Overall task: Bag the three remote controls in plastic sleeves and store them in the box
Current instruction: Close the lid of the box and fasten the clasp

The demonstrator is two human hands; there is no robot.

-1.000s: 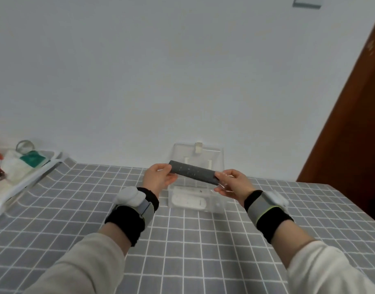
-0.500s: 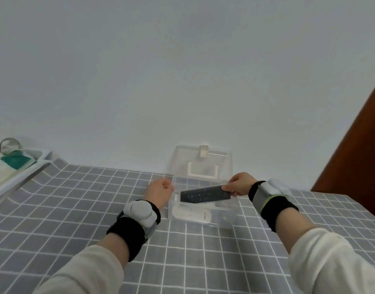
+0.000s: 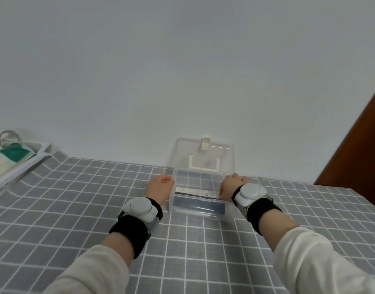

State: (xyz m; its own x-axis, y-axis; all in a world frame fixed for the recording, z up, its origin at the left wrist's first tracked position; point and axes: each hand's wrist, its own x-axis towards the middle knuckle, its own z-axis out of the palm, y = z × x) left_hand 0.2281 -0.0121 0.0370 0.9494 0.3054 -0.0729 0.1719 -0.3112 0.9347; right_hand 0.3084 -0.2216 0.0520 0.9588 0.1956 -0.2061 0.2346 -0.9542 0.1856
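Observation:
A clear plastic box [image 3: 203, 216] stands on the checked cloth by the wall, its lid [image 3: 203, 153] tipped open against the wall. Inside, a black remote [image 3: 199, 205] in a sleeve lies along the front wall. A white remote [image 3: 195, 191] lies just behind it. My left hand [image 3: 159, 188] is curled against the box's left wall. My right hand [image 3: 230, 186] grips the right wall, its fingers partly hidden behind the rim. A third remote cannot be made out.
A white tray [image 3: 23, 166] with cloth and a green item sits at the far left edge of the table. A brown door [image 3: 356, 149] stands at the right. The grey checked tablecloth [image 3: 97, 209] stretches around the box.
The black remote went from both hands down into the box. My right hand let it go and moved to the box's right wall; my left hand settled against the left wall.

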